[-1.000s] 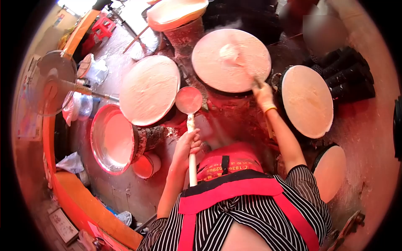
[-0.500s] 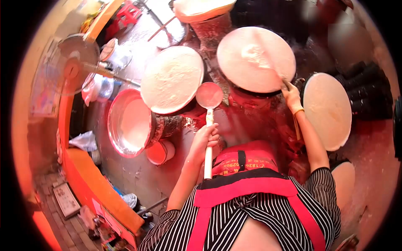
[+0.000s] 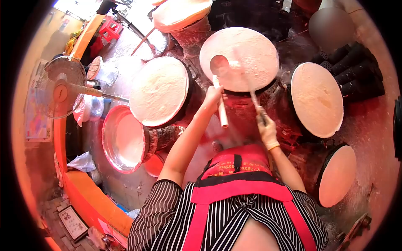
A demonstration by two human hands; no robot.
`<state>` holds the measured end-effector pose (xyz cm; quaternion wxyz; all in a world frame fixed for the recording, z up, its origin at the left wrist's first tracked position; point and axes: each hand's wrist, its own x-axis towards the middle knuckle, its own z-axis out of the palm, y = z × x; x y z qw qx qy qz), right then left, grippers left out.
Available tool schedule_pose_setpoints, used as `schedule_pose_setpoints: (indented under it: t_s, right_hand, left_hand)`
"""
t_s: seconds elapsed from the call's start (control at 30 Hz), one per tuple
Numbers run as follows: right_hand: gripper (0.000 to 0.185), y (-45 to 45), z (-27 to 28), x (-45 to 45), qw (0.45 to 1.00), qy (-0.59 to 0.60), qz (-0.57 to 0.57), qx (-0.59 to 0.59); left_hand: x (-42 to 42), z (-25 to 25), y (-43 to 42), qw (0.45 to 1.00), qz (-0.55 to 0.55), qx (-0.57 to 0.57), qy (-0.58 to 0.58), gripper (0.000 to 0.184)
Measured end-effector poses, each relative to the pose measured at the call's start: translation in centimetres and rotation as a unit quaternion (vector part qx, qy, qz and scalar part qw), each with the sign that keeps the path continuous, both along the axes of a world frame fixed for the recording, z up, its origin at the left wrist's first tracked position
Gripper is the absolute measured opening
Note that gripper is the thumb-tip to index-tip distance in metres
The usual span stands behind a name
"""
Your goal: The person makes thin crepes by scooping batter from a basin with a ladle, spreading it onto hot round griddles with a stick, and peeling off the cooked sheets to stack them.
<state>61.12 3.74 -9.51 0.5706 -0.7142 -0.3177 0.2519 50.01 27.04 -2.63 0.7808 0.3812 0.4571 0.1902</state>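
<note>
My left hand (image 3: 214, 96) is wrapped round the pale handle of a ladle (image 3: 219, 65). The ladle's bowl hangs over the near left part of a round griddle (image 3: 251, 46) covered with a layer of pale batter. In my right hand (image 3: 267, 131), which wears a light glove, is a long thin spreading stick (image 3: 252, 94). The stick's far end reaches onto the batter near a thicker, blurred patch (image 3: 235, 67) right of the ladle. Whether the ladle bowl touches the batter, I cannot tell.
More round griddles with pale sheets stand at left (image 3: 159, 92), right (image 3: 317, 100) and lower right (image 3: 337, 175). A pink-rimmed basin of batter (image 3: 125, 136) sits beside a red bucket (image 3: 154, 165). A fan (image 3: 62, 88), stacked flatbreads (image 3: 182, 14) and black perforated cylinders (image 3: 360, 75) surround them.
My left hand has carried the ladle forward over the middle griddle. My right hand has come from the griddle's right edge back toward my body, still gripping the stick. The view has shifted.
</note>
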Motion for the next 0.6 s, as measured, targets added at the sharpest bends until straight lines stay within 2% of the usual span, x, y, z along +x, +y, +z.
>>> schedule_pose_setpoints:
  t_s: [0.03,0.13,0.17,0.27,0.33,0.4,0.43,0.47,0.5,0.57,0.6]
  right_hand:
    - [0.037,0.3,-0.4,-0.8,0.999,0.027,0.034,0.015]
    - [0.037,0.8,0.4,-0.7,0.996,0.078,-0.041,0.021]
    - [0.039,1.3,-1.7,-0.4,0.987,0.041,-0.12,0.095]
    - [0.038,1.5,-4.3,-0.7,0.985,0.147,-0.069,0.057]
    - [0.034,2.3,1.7,-3.1,0.948,0.317,-0.005,-0.016]
    - [0.032,3.0,3.8,-2.9,0.929,0.368,0.015,-0.046]
    - [0.032,3.0,4.8,-2.0,0.92,0.385,0.034,-0.062]
    - [0.033,2.9,5.4,-0.9,0.938,0.34,0.028,-0.055]
    - [0.035,3.3,5.4,0.4,0.961,0.275,0.017,0.019]
    - [0.041,3.2,6.3,3.0,0.97,0.235,-0.054,0.019]
    - [0.048,3.0,3.8,4.0,0.962,0.265,-0.058,0.019]
  left_hand:
    - [0.8,-2.0,-0.2,1.0,0.019,-0.016,-0.001,0.011]
    - [1.8,-1.3,-1.0,0.997,0.047,-0.051,0.033,0.008]
    - [2.1,-1.1,-1.2,0.996,0.059,-0.06,0.027,0.008]
    - [3.2,-2.1,-1.7,0.993,0.076,-0.085,0.022,0.007]
    - [3.9,-3.6,-1.3,0.99,0.073,-0.124,-0.011,0.007]
    - [2.8,-2.2,0.7,0.926,0.058,-0.328,-0.177,0.01]
    - [1.5,-1.3,1.6,0.869,0.049,-0.422,-0.255,0.012]
    - [-0.7,1.9,1.6,0.802,0.039,-0.507,-0.315,0.014]
    - [-3.0,5.3,1.0,0.723,0.027,-0.583,-0.37,0.016]
    - [-5.5,8.0,-0.1,0.861,-0.038,-0.391,-0.323,0.018]
    - [-6.3,8.5,-0.8,0.91,-0.068,-0.286,-0.291,0.019]
